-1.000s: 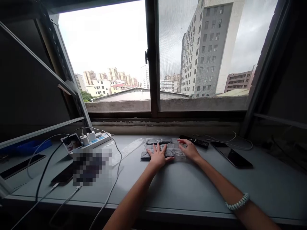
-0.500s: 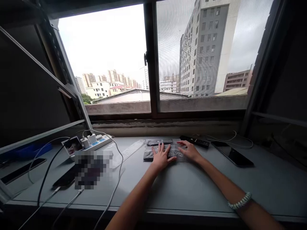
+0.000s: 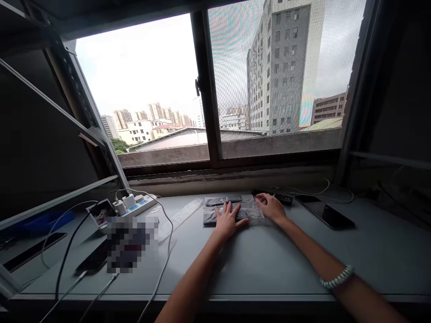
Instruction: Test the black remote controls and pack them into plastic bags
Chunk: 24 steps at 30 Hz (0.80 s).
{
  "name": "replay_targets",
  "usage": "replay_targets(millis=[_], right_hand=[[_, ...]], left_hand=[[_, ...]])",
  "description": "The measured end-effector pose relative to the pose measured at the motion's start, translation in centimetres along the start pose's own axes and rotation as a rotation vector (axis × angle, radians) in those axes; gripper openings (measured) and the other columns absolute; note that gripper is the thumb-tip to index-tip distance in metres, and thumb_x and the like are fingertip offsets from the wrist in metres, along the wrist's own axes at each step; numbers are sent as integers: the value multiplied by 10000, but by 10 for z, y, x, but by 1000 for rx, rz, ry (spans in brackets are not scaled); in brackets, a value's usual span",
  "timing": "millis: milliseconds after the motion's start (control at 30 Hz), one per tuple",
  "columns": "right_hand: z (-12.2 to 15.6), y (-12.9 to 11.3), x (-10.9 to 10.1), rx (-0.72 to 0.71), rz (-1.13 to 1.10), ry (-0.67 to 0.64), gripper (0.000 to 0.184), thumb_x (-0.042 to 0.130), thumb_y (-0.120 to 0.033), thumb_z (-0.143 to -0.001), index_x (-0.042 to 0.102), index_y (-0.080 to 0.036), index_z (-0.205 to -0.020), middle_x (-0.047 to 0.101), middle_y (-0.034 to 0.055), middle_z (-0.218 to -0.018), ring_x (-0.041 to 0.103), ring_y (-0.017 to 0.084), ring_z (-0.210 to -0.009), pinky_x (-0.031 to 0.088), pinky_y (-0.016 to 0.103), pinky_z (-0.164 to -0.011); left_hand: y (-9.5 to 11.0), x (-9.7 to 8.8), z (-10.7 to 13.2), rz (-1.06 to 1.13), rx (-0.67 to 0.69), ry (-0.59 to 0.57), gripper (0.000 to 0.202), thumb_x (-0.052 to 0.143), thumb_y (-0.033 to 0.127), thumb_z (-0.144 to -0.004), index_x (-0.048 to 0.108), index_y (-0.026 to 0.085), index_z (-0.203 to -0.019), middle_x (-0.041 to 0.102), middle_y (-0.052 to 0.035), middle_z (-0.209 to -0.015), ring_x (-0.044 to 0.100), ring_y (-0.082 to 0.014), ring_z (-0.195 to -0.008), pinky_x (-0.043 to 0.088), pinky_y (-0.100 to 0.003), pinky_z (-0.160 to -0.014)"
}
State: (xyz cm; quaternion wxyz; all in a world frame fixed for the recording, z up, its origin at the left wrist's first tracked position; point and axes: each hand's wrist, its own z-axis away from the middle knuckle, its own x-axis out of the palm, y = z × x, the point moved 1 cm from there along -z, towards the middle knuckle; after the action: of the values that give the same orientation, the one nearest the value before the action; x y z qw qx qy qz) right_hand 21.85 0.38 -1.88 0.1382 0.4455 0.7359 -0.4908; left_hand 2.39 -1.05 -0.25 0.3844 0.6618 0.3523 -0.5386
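Note:
My left hand (image 3: pixel 227 220) lies flat with spread fingers on a dark item in a clear plastic bag (image 3: pixel 209 217), pressing it to the table. At the bag's right end, my right hand (image 3: pixel 273 208) has its fingers bent together on the loose clear plastic; the fingertips are partly hidden. Just behind lies a second dark packet (image 3: pixel 215 201) in clear wrapping. A black remote control (image 3: pixel 283 198) rests beyond my right hand, partly covered by it.
A black phone or tablet (image 3: pixel 325 213) and a white cable lie to the right. At left are a power strip (image 3: pixel 141 204) with plugs, a photo (image 3: pixel 102 212), a dark phone (image 3: pixel 94 256), cables and a flat clear plastic sleeve (image 3: pixel 185 216). A window stands behind the table (image 3: pixel 269 264).
My right hand has shifted slightly right along the clear plastic, its fingers drawn closer together. My left hand stays spread on the bag. The view has tilted a little.

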Motion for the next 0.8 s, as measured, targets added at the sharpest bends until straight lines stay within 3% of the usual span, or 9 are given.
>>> replay_targets(millis=[200, 400, 567, 700, 800], right_hand=[[-7, 20, -9, 145, 254, 135, 325, 481, -284, -776, 629, -211, -1055, 604, 88, -1081, 502, 257, -1047, 318, 403, -897], [-7, 49, -10, 310, 451, 13, 503, 448, -377, -794, 508, -200, -1261, 414, 144, -1333, 322, 342, -1242, 231, 481, -985], [-7, 58, -10, 356, 483, -110, 580, 409, -444, -794, 436, -201, -1319, 387, 156, -1362, 289, 370, -1270, 273, 494, -968], [-6, 57, -15, 364, 461, -145, 546, 374, -438, -811, 456, -203, -1297, 464, 168, -1274, 415, 359, -1176, 329, 480, -918], [-5, 53, -18, 371, 439, -96, 495, 341, -459, -833, 526, -209, -1218, 506, 162, -1207, 479, 336, -1107, 348, 461, -897]], left_hand=[[-3, 5, -3, 9, 19, 41, 714, 372, 635, -829, 289, 223, -1407, 224, -136, -1484, 110, -284, -1385, 43, -549, -1094], [-15, -1, -6, 93, -18, 158, 598, 264, 567, -894, 312, 237, -1390, 256, -76, -1483, 123, -237, -1388, 128, -456, -1119], [-52, -13, -10, 21, -316, 346, 441, 267, 286, -928, 427, 154, -1316, 298, -95, -1464, 127, -230, -1389, 107, -406, -1132], [-86, -13, -8, 27, -615, 304, 475, 338, 148, -862, 393, 96, -1331, 322, -151, -1440, 151, -269, -1379, 151, -411, -1111], [-100, -10, -4, 50, -737, 246, 459, 391, 118, -823, 444, 113, -1278, 433, -177, -1351, 286, -286, -1323, 237, -421, -1061]])
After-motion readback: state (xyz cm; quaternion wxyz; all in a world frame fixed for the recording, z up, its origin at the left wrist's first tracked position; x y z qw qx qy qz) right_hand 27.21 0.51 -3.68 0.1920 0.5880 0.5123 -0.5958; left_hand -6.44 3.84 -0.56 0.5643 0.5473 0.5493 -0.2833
